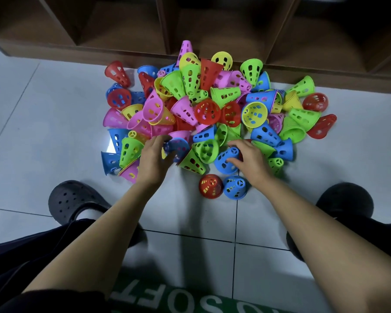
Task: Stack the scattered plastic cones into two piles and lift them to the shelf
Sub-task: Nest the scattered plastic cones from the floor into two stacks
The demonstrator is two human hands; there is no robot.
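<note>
A heap of several perforated plastic cones [212, 102] in red, blue, green, yellow and pink lies on the pale tiled floor in front of a dark wooden shelf [127, 26]. My left hand [155, 159] reaches into the near left side of the heap, fingers curled around a blue cone [177, 146]. My right hand [250, 161] grips another blue cone [225, 160] at the near edge. A red cone [210, 186] and a blue cone [235, 187] stand upright side by side just below my right hand.
The shelf has open compartments along the top of the view. My two feet in dark clogs [77, 201] [345, 201] stand either side of bare floor tiles [32, 132]. A green mat [167, 299] with white letters lies at the bottom.
</note>
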